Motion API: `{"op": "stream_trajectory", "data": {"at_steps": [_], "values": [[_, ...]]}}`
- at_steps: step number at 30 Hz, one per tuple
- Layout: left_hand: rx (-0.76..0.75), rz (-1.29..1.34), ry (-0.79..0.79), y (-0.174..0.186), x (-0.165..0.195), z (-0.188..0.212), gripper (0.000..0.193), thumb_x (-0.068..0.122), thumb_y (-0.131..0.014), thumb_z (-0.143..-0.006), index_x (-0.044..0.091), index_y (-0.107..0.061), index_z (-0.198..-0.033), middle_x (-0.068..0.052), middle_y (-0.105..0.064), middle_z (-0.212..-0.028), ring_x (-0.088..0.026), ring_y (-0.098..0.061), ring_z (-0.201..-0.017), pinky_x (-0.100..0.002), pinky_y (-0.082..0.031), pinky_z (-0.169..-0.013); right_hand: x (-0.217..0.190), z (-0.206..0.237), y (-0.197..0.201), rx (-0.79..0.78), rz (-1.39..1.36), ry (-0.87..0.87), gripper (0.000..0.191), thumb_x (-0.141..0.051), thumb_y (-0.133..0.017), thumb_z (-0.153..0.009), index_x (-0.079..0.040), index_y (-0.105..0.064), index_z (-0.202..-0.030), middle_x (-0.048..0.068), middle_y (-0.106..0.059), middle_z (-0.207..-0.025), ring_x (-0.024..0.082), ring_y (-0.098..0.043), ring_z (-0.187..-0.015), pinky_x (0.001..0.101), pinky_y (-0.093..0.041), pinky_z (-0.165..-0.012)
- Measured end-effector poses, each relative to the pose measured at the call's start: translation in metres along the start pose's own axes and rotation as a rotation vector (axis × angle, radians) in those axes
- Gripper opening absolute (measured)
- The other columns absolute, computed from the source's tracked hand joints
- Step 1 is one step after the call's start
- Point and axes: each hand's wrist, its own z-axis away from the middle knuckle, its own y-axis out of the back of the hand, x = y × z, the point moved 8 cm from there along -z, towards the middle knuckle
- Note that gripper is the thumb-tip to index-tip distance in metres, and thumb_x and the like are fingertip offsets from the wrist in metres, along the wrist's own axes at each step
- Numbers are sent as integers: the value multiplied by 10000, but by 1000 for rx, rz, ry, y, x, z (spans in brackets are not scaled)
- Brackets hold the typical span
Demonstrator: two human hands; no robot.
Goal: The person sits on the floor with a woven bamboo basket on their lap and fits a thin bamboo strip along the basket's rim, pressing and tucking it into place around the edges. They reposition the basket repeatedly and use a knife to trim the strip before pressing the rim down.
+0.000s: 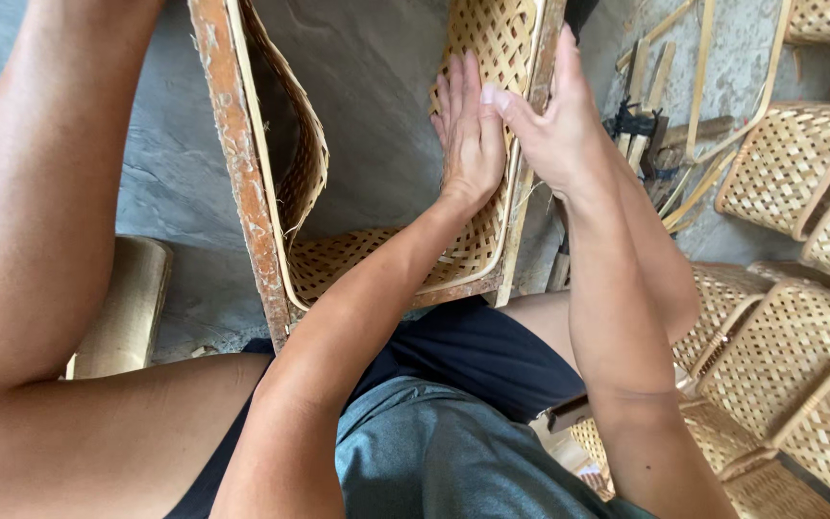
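A woven bamboo basket sits inside a worn wooden frame held between my knees. My left hand lies flat, fingers together, pressed against the inner woven wall on the right side. My right hand grips the frame's right rail and the basket rim from outside, thumb hooked over the edge toward my left hand. The two hands almost touch.
Several finished woven baskets are stacked at the right. Loose bamboo strips and wood pieces lie on the grey concrete floor beyond them. A low wooden stool shows at the left under my leg.
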Motion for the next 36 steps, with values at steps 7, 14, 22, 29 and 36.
{"op": "stream_trajectory", "data": {"at_steps": [7, 14, 22, 29, 36], "values": [[17, 52, 30, -9, -13, -2, 694, 525, -174, -1117, 132, -116, -1687, -217, -92, -1759, -460, -51, -1627, -603, -64, -1301, -5, 2, -3, 164, 299, 31, 664, -40, -666, -1034, -3, -288, -1578, 253, -624, -1461, 332, -639, -1384, 420, -493, -1194], [-69, 13, 50, 2, 1, -11, 830, 645, -203, -1057, 98, -112, -1674, -246, -50, -1744, -462, -25, -1607, -578, -41, -1297, -4, -2, 5, 37, -180, -311, 550, -93, -597, -1083, -35, -372, -1582, 150, -625, -1502, 228, -599, -1375, 390, -461, -1137], [-114, 7, -69, 9, 34, 0, 984, 769, -189, -1014, 55, -82, -1682, -238, -44, -1751, -399, -15, -1643, -550, -55, -1329, -45, 20, 48, 102, 518, -220, 195, -212, -638, -1047, -24, -668, -1085, 133, -740, -985, 199, -713, -797, 367, -599, -674], [-125, 242, -75, 9, 33, 1, 841, 665, -173, -1062, 97, -108, -1679, -215, -20, -1768, -389, 37, -1645, -547, 44, -1293, -56, 9, 1, -191, 1081, -109, 347, -308, -699, -940, -38, -717, -722, 179, -684, -620, 344, -696, -581, 480, -572, -616], [-69, 282, -107, 10, 23, 2, 789, 649, -166, -1104, 123, -180, -1692, -188, -106, -1787, -362, -42, -1681, -536, -39, -1365, -54, 16, -10, -111, 1153, -53, 385, -250, -648, -1036, -16, -751, -749, 201, -639, -569, 353, -669, -511, 487, -555, -549]]}}
